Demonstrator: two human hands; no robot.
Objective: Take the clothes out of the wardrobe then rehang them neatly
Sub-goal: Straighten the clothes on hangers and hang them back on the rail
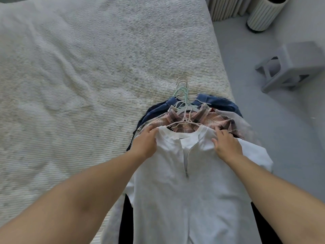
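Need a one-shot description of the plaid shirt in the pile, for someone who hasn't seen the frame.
Start at the bed; a pile of clothes on hangers lies at its right edge. The plaid shirt is second from the top, under the white zip-neck top and over the blue denim garment. It alone is checked, in pink and grey.

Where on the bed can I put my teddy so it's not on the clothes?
The bed is bare all along its left and far side. The near right corner is crowded: the clothes pile, hangers and both hands.
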